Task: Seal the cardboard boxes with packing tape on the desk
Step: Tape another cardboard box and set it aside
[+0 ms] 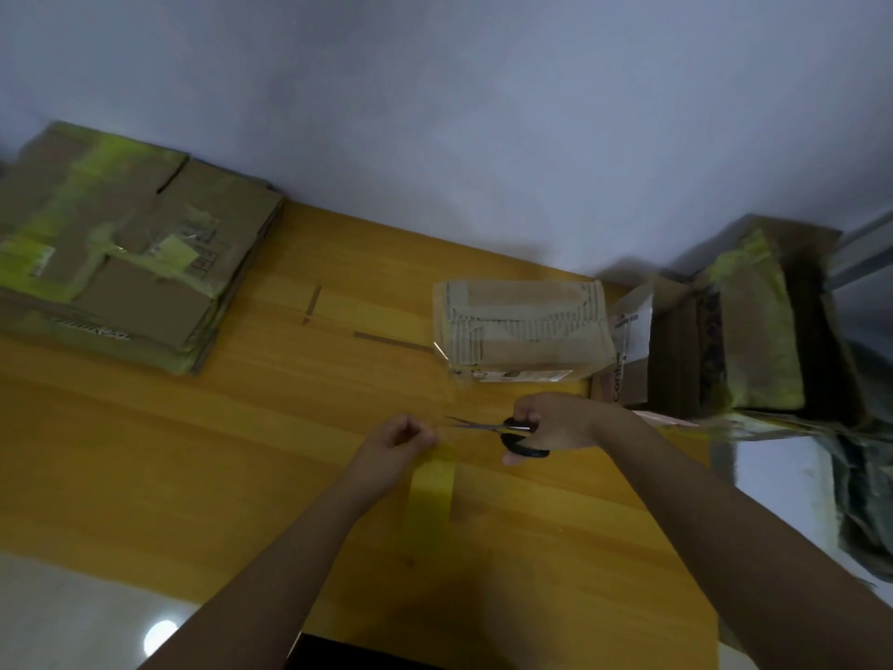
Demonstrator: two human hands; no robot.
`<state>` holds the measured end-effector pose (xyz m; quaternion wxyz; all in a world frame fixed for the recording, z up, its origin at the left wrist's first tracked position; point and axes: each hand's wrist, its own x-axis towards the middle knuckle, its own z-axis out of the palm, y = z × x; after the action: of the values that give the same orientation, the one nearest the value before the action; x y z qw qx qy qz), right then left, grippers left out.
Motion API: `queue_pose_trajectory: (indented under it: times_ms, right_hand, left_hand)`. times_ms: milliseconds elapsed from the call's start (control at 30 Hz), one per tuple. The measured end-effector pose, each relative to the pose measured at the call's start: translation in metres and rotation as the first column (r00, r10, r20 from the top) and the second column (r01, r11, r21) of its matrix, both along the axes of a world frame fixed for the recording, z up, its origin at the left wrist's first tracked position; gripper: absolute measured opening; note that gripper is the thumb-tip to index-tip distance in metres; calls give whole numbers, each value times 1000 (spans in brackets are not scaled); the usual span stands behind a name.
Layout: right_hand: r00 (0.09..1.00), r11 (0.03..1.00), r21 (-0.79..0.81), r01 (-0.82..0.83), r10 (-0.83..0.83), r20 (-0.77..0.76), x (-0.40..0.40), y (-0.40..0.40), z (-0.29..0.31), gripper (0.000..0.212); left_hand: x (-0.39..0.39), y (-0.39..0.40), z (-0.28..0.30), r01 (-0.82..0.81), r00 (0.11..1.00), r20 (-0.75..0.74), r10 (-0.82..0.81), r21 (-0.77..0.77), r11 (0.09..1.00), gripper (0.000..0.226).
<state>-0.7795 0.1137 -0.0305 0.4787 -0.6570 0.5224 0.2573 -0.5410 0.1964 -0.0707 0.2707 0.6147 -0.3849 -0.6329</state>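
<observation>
Above the wooden desk (241,452), my left hand (401,440) pinches the top end of a yellowish strip of packing tape (432,486) that hangs down toward me. My right hand (551,423) grips black-handled scissors (507,430), blades pointing left toward the pinched end of the tape. A small cardboard box (524,331) with clear tape on it sits on the desk just beyond both hands, at the right. The tape roll is not visible.
A stack of flattened cardboard boxes (121,249) with yellow-green tape lies at the desk's far left. Beyond the desk's right edge stand more cardboard boxes (744,326). A pale wall runs behind the desk. Tiled floor (72,616) shows at the lower left.
</observation>
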Motion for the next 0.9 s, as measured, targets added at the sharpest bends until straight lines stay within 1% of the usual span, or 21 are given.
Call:
queue_pose_trajectory:
  times_ms: [67, 167, 200, 233, 267, 333, 400, 433, 500, 567, 600, 633, 700, 767, 833, 900]
  right_hand:
    - [979, 975, -146, -167, 147, -140, 3, 3, 3, 57]
    - [941, 870, -382, -312, 228, -250, 6, 7, 3, 60]
    - [936, 837, -434, -333, 240, -255, 7, 7, 0, 62]
    - [935, 815, -466, -344, 249, -254, 8, 7, -2, 64]
    - [934, 808, -476, -348, 254, -253, 9, 6, -4, 65]
    - [927, 809, -462, -363, 265, -264, 11, 3, -3, 68]
    - [911, 798, -451, -400, 292, -291, 11, 0, -1, 65]
    - [901, 788, -449, -421, 307, -306, 11, -1, 0, 63]
    - [889, 775, -449, -444, 321, -326, 12, -1, 1, 62]
    - [885, 765, -457, -453, 325, -332, 12, 0, 1, 64]
    - [884, 762, -460, -456, 327, -334, 11, 0, 0, 65]
    - [883, 759, -464, -458, 328, -335, 11, 0, 0, 66]
    - [882, 754, -470, -459, 324, -342, 10, 1, 0, 65]
    - [881, 744, -483, -461, 319, -350, 10, 3, -3, 64]
    - [885, 744, -495, -448, 292, -363, 9, 7, -6, 65]
    - [857, 741, -468, -481, 284, -431, 7, 10, -11, 62]
  left_hand:
    - [2, 1, -2, -2, 1000, -11, 2, -11, 1000, 16]
    - [4, 2, -3, 65, 998, 10, -65, -28, 997, 16]
    - [5, 2, -6, 94, 994, 72, -88, -78, 993, 20]
    - [6, 2, -7, 135, 980, 168, -108, -158, 978, 27]
    - [7, 0, -7, 211, 949, 284, -140, -239, 948, 31]
    - [10, -3, -2, 407, 852, 482, -203, -368, 836, 25]
    - [13, -8, 5, 582, 754, 597, -273, -414, 700, 12]
    - [15, -12, 6, 654, 705, 641, -302, -424, 626, 11]
    - [15, -24, 12, 780, 588, 740, -326, -413, 470, 21]
    - [12, -38, 17, 874, 460, 838, -294, -368, 317, 22]
    - [10, -44, 20, 902, 407, 869, -282, -334, 272, 19]
    - [8, -50, 22, 919, 370, 886, -278, -306, 248, 15]
    - [6, -58, 24, 930, 335, 894, -297, -263, 258, 12]
    - [5, -61, 24, 923, 332, 884, -328, -234, 304, 12]
    - [5, -63, 24, 912, 355, 861, -365, -233, 339, 13]
    - [5, -63, 25, 894, 391, 828, -402, -239, 378, 14]
